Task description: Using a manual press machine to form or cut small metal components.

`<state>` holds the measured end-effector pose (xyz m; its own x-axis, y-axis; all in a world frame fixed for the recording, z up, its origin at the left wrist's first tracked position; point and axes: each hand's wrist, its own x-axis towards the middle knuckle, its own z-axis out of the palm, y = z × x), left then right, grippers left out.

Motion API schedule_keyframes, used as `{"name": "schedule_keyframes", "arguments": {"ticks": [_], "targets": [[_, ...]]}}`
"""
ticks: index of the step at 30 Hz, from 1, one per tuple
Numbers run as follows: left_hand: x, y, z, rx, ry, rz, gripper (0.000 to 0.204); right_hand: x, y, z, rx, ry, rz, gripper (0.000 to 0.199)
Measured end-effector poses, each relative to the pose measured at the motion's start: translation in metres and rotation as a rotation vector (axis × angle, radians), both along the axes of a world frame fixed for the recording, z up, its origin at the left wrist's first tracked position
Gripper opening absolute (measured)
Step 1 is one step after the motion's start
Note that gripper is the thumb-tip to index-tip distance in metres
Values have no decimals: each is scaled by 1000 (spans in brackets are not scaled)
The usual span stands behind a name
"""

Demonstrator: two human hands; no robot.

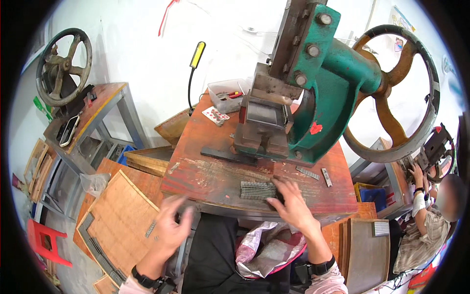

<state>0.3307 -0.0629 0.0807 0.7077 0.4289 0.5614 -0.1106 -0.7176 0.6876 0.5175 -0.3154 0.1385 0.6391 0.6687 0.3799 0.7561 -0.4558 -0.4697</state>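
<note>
A block of ridged grey metal strips [257, 190], lined up side by side, lies near the front edge of the worn red tabletop [196, 176]. My right hand [293, 203] rests at its right end, fingers spread and touching that side. Past the table's left front corner is my left hand [171, 228], over the wooden tray; it is slightly blurred, with thumb and fingers apart and nothing visible between them. Two loose metal strips [307, 172] [326, 177] lie to the right behind the block. A dark flat bar [227, 156] lies before the green hand press [323, 93].
The press's large handwheel [431, 98] juts out at right. A plastic bin [225, 95] with tools and a yellow lamp [198, 55] stand behind. Left is a wooden tray [122, 206] with dark strips along its edge. A person [423, 230] works at far right.
</note>
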Motion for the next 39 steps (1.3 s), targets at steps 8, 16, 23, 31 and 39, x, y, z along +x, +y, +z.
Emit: {"name": "schedule_keyframes", "arguments": {"ticks": [8, 16, 23, 31, 39], "targets": [[115, -58, 57, 442, 124, -338, 41, 1, 6, -10, 68, 11, 34, 49], [117, -55, 47, 352, 256, -529, 45, 11, 1, -5, 40, 96, 46, 58], [125, -45, 71, 400, 67, -449, 61, 22, 14, 32, 191, 62, 57, 66], [253, -9, 123, 47, -194, -243, 99, 104, 86, 79, 459, 103, -221, 80], [282, 4, 131, 94, 147, -180, 102, 142, 95, 82, 364, 145, -379, 73]]}}
